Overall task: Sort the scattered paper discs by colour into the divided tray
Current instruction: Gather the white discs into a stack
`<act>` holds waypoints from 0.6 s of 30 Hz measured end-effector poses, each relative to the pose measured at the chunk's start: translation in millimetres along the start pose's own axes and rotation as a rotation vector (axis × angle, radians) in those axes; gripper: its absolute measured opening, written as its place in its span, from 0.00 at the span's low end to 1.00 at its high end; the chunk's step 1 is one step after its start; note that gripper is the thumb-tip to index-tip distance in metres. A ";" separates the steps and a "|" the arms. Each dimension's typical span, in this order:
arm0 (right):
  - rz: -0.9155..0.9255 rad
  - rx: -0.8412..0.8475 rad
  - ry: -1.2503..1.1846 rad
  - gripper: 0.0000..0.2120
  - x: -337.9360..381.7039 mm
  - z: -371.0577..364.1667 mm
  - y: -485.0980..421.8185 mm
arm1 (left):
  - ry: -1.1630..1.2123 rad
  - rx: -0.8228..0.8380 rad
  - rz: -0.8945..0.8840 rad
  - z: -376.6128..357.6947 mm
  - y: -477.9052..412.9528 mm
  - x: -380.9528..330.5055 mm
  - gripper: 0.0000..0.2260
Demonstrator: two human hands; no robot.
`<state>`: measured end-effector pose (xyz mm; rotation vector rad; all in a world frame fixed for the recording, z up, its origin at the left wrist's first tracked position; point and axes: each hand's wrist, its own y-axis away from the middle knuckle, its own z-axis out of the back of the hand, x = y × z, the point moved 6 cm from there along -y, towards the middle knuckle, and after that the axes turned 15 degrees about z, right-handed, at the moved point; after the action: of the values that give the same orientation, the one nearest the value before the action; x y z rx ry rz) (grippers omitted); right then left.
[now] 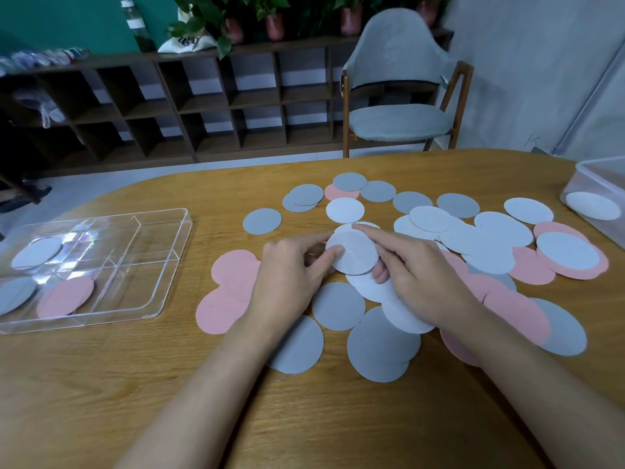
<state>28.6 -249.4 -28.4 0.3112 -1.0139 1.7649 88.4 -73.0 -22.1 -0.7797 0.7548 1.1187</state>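
Pink, grey and white paper discs lie scattered and overlapping across the middle and right of the wooden table (304, 418). Both hands hold one white disc (355, 253) just above the pile. My left hand (291, 275) pinches its left edge with thumb on top. My right hand (416, 269) holds its right side, index finger stretched along the top edge. The clear divided tray (169, 265) sits at the left and holds a white disc (37, 252), a grey disc (15, 294) and a pink disc (66, 297) in separate compartments.
A clear plastic box (595, 177) with one white disc inside stands at the table's right edge. A grey chair (399, 120) stands behind the table. A dark shelf unit with plants runs along the back wall.
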 end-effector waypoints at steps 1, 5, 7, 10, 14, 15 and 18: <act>-0.015 0.020 -0.009 0.22 -0.2 -1.8 0.4 | 0.000 0.002 0.006 -1.5 -0.1 0.9 0.09; 0.009 0.043 0.092 0.19 6.3 -6.4 -0.6 | -0.022 -0.037 0.013 -3.1 0.1 4.4 0.07; 0.037 0.006 0.150 0.17 7.7 -4.2 -1.3 | -0.056 -0.024 -0.007 -7.3 1.2 4.2 0.07; 0.046 -0.044 0.177 0.14 4.1 9.5 -1.4 | -0.053 -0.009 -0.004 -7.8 1.3 1.2 0.10; -0.013 -0.081 0.242 0.14 -7.0 31.8 -1.7 | -0.116 -0.036 -0.024 -6.1 -10.5 -6.9 0.10; -0.018 -0.088 0.251 0.14 -10.4 35.3 -1.5 | -0.173 -0.046 -0.021 -8.5 -17.5 -7.2 0.11; -0.021 -0.108 0.282 0.14 -19.7 41.5 -0.5 | -0.312 -0.043 0.014 -21.6 -43.7 -3.5 0.17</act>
<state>27.5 -293.3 -15.2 0.0035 -0.8938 1.6723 126.5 -103.6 -23.6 -0.6170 0.4756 1.2371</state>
